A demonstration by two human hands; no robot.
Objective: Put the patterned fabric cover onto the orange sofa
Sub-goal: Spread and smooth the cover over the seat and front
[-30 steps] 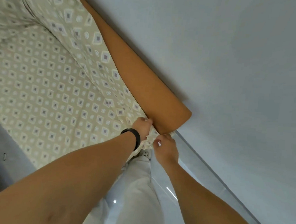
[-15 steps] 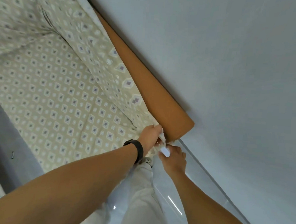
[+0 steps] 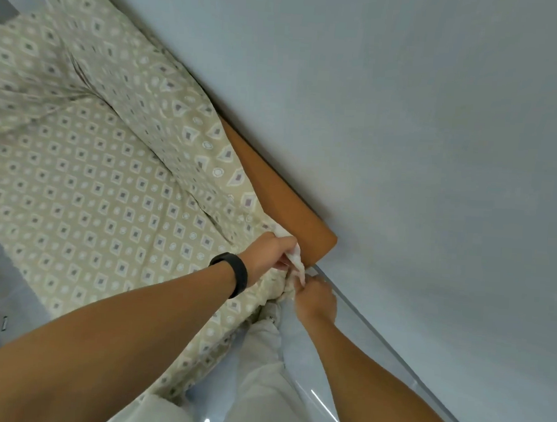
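Just right of the frame's centre the two hands meet at the sofa's near corner: the left hand (image 3: 269, 254), a black wristband (image 3: 231, 273) on its wrist, is closed around a bunched white edge of the patterned fabric cover (image 3: 86, 179), fingers curled tight over the gathered cloth, while the right hand (image 3: 315, 299) sits just below and to the right of it, fingers folded into the same bunch of fabric, so both are clenched on the cover's corner. Both forearms reach in from the bottom of the frame. From the hands the cover spreads up and to the left, lying over the seat across the left half of the frame and rising over the backrest toward the upper left, with creases where seat and back meet. The orange sofa (image 3: 281, 194) shows bare only in a strip along the top of the backrest, running diagonally from the frame's centre down to a rounded corner just above and to the right of the hands. Beyond that strip a plain grey-blue wall (image 3: 423, 121) fills the right side. Below the hands are the person's pale trousers (image 3: 260, 373) and a glossy floor (image 3: 300, 359), with grey floor at the left edge
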